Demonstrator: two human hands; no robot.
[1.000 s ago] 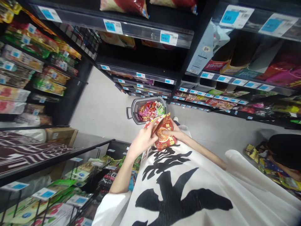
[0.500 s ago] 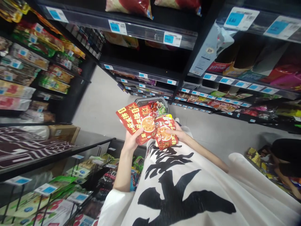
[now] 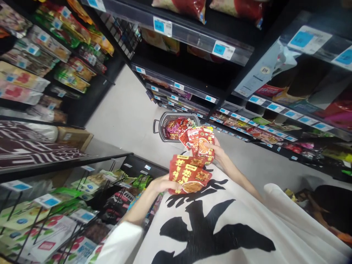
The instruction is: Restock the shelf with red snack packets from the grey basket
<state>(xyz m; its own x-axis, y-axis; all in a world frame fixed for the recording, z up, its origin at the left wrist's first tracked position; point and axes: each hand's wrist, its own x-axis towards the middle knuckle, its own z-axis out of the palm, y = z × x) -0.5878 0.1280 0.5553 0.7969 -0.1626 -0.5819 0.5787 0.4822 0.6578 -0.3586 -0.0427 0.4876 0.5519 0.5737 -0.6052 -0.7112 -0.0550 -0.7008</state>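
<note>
Two overlapping red food packets (image 3: 189, 172) with a bowl picture and yellow lettering are gripped in my left hand (image 3: 162, 183), close in front of my shirt. My right hand (image 3: 216, 149) is closed around a fanned bunch of similar red packets (image 3: 202, 141), farther out and to the right. Beyond them on the floor stands a dark grey basket (image 3: 162, 126) with a handle at its left. Red and pink packets (image 3: 177, 128) lie inside it. The bunch in my right hand covers the basket's near right corner.
Dark shelves with price tags (image 3: 162, 26) rise ahead and to the right. Bagged goods hang on a rack (image 3: 71, 79) at left. A low bin of packets (image 3: 110, 183) stands at lower left, near a cardboard box (image 3: 74, 137). Another person's dark clothing (image 3: 334, 201) shows at right.
My left hand has drawn its packets nearer my body and turned them. My right hand has shifted right and outward with its bunch. More of the basket shows now.
</note>
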